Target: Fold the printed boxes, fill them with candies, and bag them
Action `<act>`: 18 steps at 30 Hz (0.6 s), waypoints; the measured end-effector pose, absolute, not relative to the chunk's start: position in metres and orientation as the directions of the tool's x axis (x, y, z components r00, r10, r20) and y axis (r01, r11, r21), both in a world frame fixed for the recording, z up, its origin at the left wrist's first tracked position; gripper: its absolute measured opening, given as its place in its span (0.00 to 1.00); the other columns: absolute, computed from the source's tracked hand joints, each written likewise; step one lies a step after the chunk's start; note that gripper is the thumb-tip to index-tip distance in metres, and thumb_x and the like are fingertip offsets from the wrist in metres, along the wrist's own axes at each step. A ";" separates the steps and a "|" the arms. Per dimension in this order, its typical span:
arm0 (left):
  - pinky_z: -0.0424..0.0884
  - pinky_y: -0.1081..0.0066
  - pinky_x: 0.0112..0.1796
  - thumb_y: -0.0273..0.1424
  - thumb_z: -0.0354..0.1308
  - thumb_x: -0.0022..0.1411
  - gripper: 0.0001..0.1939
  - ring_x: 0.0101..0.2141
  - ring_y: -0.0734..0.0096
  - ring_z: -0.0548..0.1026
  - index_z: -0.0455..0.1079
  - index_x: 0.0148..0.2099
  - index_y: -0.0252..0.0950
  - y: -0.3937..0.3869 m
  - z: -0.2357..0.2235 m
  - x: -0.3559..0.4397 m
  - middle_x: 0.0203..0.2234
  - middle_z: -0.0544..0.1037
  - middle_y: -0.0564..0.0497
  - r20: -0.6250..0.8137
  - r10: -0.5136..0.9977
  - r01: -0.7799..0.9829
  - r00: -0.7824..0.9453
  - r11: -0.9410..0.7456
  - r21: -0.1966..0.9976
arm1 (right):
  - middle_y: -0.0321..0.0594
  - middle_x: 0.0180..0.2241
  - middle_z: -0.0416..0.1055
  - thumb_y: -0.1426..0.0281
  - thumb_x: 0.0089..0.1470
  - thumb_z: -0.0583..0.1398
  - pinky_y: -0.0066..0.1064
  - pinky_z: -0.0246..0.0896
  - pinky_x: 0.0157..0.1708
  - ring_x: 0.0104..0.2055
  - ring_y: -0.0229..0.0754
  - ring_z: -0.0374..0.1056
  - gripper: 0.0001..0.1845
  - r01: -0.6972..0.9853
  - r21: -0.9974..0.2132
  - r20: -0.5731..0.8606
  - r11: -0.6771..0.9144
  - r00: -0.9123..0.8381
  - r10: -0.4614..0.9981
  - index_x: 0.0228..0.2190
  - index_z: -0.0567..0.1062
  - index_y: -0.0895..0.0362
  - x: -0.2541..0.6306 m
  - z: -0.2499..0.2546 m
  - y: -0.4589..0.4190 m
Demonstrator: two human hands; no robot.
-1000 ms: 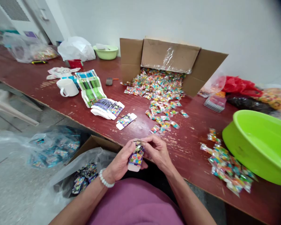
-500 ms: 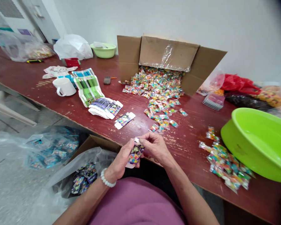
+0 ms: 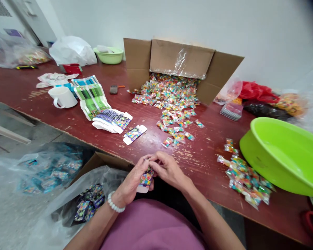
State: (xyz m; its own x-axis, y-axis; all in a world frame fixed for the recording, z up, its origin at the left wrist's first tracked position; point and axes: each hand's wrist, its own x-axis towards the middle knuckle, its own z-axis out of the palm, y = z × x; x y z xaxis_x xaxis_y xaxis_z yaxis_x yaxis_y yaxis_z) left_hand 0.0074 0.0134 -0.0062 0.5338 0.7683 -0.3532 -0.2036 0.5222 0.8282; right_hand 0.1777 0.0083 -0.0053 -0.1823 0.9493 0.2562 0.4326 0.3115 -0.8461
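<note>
- Head view: a pale wall (image 3: 94, 21) backs the room; a gray floor (image 3: 7, 215) shows at left.
- Bench (image 3: 211, 156): dark red, glossy and scuffed, running along the wall.
- Carton (image 3: 164, 55): stands open at the rear of the bench; a heap of wrapped sweets (image 3: 169, 92) spreads from its mouth.
- Green basin (image 3: 258, 161): rests at the right, with a smaller cluster of sweets (image 3: 245, 180) just beside it.
- Transparent bag (image 3: 112, 180): sits below the bench edge at left and contains dark printed packs (image 3: 87, 205).
- Stack of flat printed boxes (image 3: 112, 119): fans across the bench, left of the heap; one separate flat box (image 3: 135, 134) lies near it.
- Left hand (image 3: 131, 182): fingers closed around a small printed box (image 3: 145, 180), held at the near edge of the bench, before the lap.
- Right hand (image 3: 170, 172): fingers narrowed, pinching the upper end of the same box; the part beneath the tips is hidden.
- Caution: uneven finger pressure could crease the box. The white lower flap projects; if unsecured, contents could escape. A loosened left grip could drop the box.
</note>
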 end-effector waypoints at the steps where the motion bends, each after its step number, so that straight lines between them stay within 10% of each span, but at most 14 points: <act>1: 0.71 0.72 0.28 0.45 0.57 0.65 0.25 0.26 0.72 0.76 0.62 0.60 0.43 0.013 -0.006 0.006 0.36 0.77 0.50 -0.374 0.753 -0.201 0.542 0.548 0.812 | 0.39 0.33 0.75 0.65 0.64 0.54 0.31 0.65 0.38 0.34 0.40 0.71 0.11 0.468 -0.839 0.228 0.278 -0.161 0.960 0.36 0.76 0.55 0.184 -0.008 0.016; 9: 0.70 0.68 0.36 0.36 0.68 0.53 0.19 0.35 0.67 0.75 0.68 0.44 0.36 0.004 -0.018 -0.030 0.41 0.77 0.46 -0.471 0.625 -0.035 0.623 0.624 0.781 | 0.49 0.48 0.75 0.65 0.62 0.56 0.42 0.58 0.48 0.52 0.55 0.63 0.15 0.961 -0.210 0.125 -0.182 0.211 0.969 0.48 0.75 0.54 0.234 -0.023 0.074; 18: 0.66 0.72 0.36 0.36 0.68 0.48 0.20 0.35 0.65 0.72 0.74 0.45 0.39 0.028 -0.022 -0.114 0.33 0.77 0.54 -0.618 0.419 0.568 0.665 0.254 0.783 | 0.46 0.40 0.77 0.66 0.52 0.65 0.38 0.57 0.44 0.47 0.52 0.68 0.08 0.843 -0.524 0.067 -0.118 0.179 0.982 0.36 0.80 0.54 0.237 -0.028 0.072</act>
